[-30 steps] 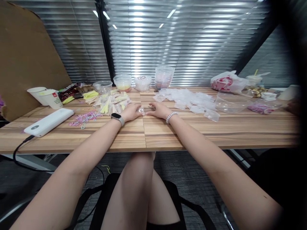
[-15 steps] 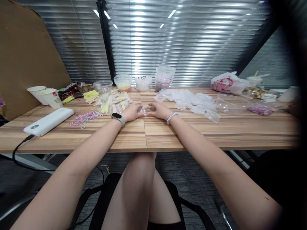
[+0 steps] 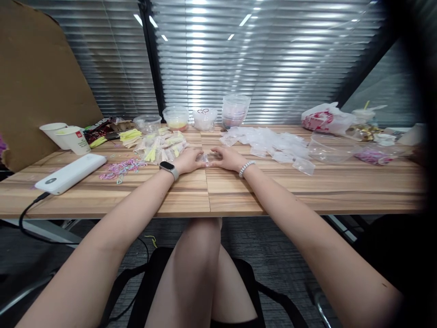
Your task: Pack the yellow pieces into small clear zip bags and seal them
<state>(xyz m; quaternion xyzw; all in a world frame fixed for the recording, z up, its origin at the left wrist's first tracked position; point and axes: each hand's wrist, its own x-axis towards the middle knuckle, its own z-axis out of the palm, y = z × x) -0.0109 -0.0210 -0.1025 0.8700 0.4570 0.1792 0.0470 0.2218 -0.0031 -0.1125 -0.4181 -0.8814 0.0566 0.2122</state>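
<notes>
Near the middle of the table, my left hand [image 3: 190,160] and my right hand [image 3: 226,159] meet thumb to thumb, fingers curled over a small clear plastic bag [image 3: 205,159]. Both hands grip it; what lies inside the bag is too small to make out. Left of my left hand lies a heap of filled bags with yellow and pale pieces [image 3: 160,146]. Beyond my right hand spreads a pile of flat, see-through bags [image 3: 269,142]. A scatter of pink and purple clips or pins [image 3: 123,168] lies toward the left.
A white power bank [image 3: 71,173] with a black cable and paper cups [image 3: 75,140] stand at left. Along the back are clear tubs [image 3: 175,117], one with scissors [image 3: 203,111], and stacked cups [image 3: 235,111]. At right are a clear bowl [image 3: 327,150] and a plastic bag [image 3: 326,119].
Almost nothing differs. Both hands stay at the small bag, with only slight finger movement, and the view has shifted a touch.
</notes>
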